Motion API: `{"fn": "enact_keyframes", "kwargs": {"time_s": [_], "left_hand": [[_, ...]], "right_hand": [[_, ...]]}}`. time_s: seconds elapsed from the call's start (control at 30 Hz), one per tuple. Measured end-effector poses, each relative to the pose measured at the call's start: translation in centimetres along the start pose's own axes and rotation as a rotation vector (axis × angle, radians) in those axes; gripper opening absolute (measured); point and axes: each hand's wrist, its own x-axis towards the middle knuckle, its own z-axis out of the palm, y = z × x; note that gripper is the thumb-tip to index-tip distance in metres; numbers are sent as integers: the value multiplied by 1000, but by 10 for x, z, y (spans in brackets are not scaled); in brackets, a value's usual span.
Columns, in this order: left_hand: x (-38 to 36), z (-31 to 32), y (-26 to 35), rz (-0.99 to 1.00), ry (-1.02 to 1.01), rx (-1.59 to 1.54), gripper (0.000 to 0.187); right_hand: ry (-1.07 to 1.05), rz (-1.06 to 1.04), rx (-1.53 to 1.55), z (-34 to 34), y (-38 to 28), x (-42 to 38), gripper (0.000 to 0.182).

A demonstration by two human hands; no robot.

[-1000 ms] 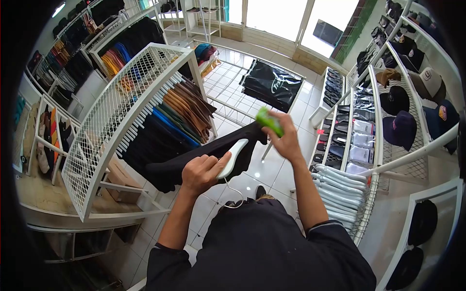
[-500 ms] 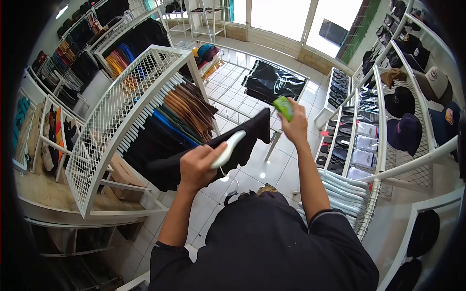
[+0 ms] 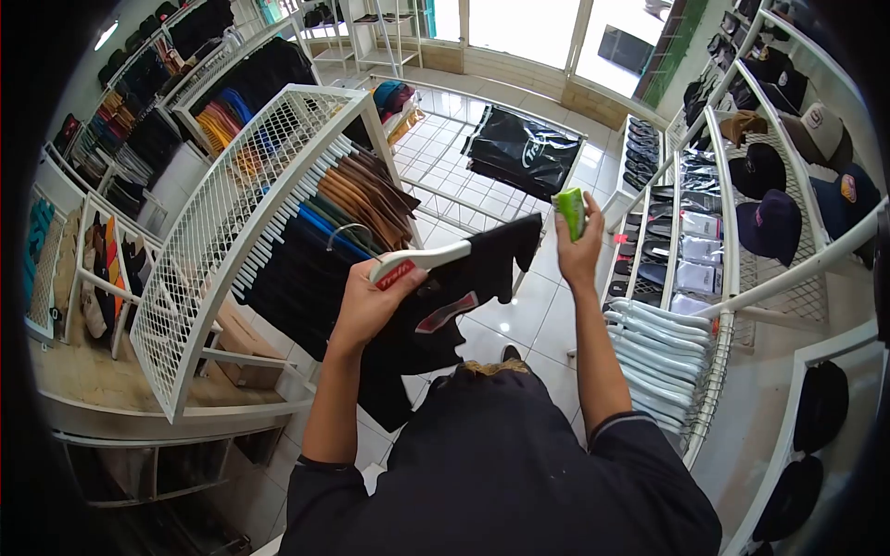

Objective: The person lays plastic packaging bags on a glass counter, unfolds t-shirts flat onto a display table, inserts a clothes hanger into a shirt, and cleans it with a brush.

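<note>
My left hand (image 3: 371,301) is closed on one end of a white hanger (image 3: 422,259) that has a red label. The hanger's metal hook points up and to the left. A black garment (image 3: 464,287) hangs from the hanger, with a red and grey print on it. My right hand (image 3: 580,246), to the right of the garment, has its fingers wrapped round a small bright green object (image 3: 570,213). That object stands upright and does not touch the garment.
A slanted white mesh rack (image 3: 241,222) with brown, green, blue and black clothes stands at the left. Several white hangers (image 3: 654,361) hang at the right, below shelves of sandals and caps. Ahead is a low grid table (image 3: 445,153) with black packages (image 3: 524,153).
The hanger has turned, so its label and hook now show, and the garment's print has come into view. My right hand has moved slightly right with the green object.
</note>
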Motion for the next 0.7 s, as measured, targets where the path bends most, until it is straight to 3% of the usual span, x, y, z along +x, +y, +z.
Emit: {"fn": "enact_keyframes", "kwargs": {"time_s": [0.03,0.07,0.17,0.2,0.27,0.3,0.33,0.37,0.4,0.43,0.47,0.53,0.57,0.6,0.7], "left_hand": [[1,-1,2,-7,-52,38,20],[4,-2,5,-19,-111,76,22],[17,2,27,10,-281,169,24],[23,0,27,17,-291,169,24],[38,-4,20,227,-359,201,32],[49,-8,10,202,-403,124,52],[57,-7,8,205,-408,121,52],[64,-5,8,465,-221,341,61],[66,-3,9,721,-21,557,70],[57,4,14,792,166,721,81],[50,12,10,793,169,722,81],[38,30,-11,128,105,222,85],[31,38,-23,68,69,-9,90],[26,41,-26,55,126,129,89],[25,33,-34,135,326,147,86]], "right_hand": [[-39,-80,38,-14,-17,5,56],[-151,-49,186,-23,-28,7,54],[-593,38,255,-47,-76,13,50],[-776,195,315,-49,-78,12,53],[-1075,216,399,-56,-94,4,65],[-1141,265,498,-57,-99,-5,71],[-1208,315,597,-59,-103,-17,78],[-1171,446,672,-49,-84,-40,84],[-907,573,713,-44,-96,-71,80],[-812,592,742,-41,-106,-81,79],[-717,609,771,-37,-114,-88,77],[-624,528,826,-21,-129,-105,75],[-606,425,742,-14,-138,-112,74],[-608,347,626,-7,-142,-119,74],[-650,274,518,7,-154,-128,74]]}}
